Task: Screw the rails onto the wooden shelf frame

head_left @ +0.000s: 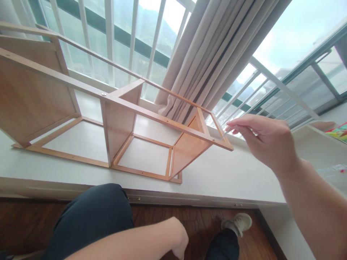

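A wooden shelf frame [135, 105] lies on its side on the white ledge, with several panels set between its rails. My right hand [267, 142] is closed in a pinch at the frame's right end. Between its thumb and fingers is a thin metal rod that looks like a hex key [227, 132]. The rod's tip points down to the upper rail, close to a fastener [214, 139]. Farther left on the same rail sits a round screw head [103, 94]. My left hand [179, 240] hangs low over the floor, away from the frame, its fingers mostly hidden from view.
The white ledge [217, 173] runs under the window, above drawers with small handles. Grey curtains [206, 54] hang behind the frame, beside white window bars [110, 43]. My knee [94, 213] is close to the ledge's front edge. Colourful items [337, 131] lie at right.
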`<state>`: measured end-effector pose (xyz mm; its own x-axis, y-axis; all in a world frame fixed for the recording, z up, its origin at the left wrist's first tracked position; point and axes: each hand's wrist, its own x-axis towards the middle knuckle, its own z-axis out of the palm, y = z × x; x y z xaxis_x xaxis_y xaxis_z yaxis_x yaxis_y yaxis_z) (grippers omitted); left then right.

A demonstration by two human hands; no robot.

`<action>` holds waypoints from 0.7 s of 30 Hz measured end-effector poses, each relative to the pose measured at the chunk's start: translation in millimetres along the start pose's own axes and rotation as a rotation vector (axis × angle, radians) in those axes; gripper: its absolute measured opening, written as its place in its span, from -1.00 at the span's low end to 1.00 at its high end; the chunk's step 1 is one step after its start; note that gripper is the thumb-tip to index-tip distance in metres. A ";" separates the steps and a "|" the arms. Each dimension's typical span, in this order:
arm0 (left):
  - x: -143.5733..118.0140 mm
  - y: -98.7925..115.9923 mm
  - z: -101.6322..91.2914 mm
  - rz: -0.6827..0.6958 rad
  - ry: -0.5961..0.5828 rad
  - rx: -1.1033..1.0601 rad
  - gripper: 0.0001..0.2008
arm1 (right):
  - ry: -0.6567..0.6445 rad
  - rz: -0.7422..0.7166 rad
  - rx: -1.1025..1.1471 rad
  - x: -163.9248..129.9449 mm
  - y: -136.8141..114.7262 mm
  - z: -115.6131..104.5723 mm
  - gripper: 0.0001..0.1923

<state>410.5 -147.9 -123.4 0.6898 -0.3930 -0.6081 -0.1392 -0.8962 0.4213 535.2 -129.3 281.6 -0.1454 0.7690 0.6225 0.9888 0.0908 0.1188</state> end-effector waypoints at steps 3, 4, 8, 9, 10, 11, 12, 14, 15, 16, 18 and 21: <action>1.3 -1.0 0.9 -0.017 0.010 -0.008 -0.61 | 0.023 -0.100 -0.011 -1.1 2.2 6.1 -0.77; 1.2 -1.2 0.9 -0.018 0.009 -0.008 -0.61 | 0.016 -0.120 -0.001 -1.3 2.5 7.1 -0.76; 1.3 -1.6 1.6 -0.015 0.024 -0.026 -0.61 | 0.009 -0.167 0.009 -1.1 3.3 6.3 -0.72; 1.9 -1.6 2.0 -0.020 0.030 -0.031 -0.61 | 0.007 -0.180 0.007 -0.9 3.5 5.7 -0.72; 2.5 -1.5 2.4 -0.026 0.030 -0.033 -0.62 | 0.003 -0.196 0.008 -0.6 3.8 5.3 -0.71; 3.1 -1.4 2.7 -0.030 0.026 -0.033 -0.63 | -0.003 -0.213 0.012 -0.4 4.1 5.0 -0.71; 3.5 -1.2 2.8 -0.031 0.019 -0.029 -0.62 | -0.010 -0.228 0.017 -0.1 4.3 4.8 -0.71; 3.2 -0.8 2.2 -0.026 0.003 -0.023 -0.61 | -0.020 -0.244 0.023 0.2 4.8 4.8 -0.71; 2.4 -0.6 1.6 -0.023 -0.002 -0.023 -0.61 | -0.021 -0.246 0.025 0.3 5.1 4.9 -0.70; 1.3 -0.4 0.8 -0.021 -0.003 -0.023 -0.60 | -0.020 -0.249 0.025 0.2 5.4 4.9 -0.70; -1.2 0.0 -0.8 -0.017 -0.013 -0.013 -0.56 | -0.016 -0.258 0.029 0.0 6.0 4.9 -0.69; -2.4 0.2 -1.6 -0.014 -0.033 0.013 -0.49 | -0.007 -0.274 0.034 -0.8 7.3 5.5 -0.67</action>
<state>409.9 -146.9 -120.7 0.6681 -0.3865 -0.6358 -0.1388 -0.9043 0.4038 542.7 -125.8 277.7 -0.4071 0.7175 0.5652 0.9134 0.3172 0.2553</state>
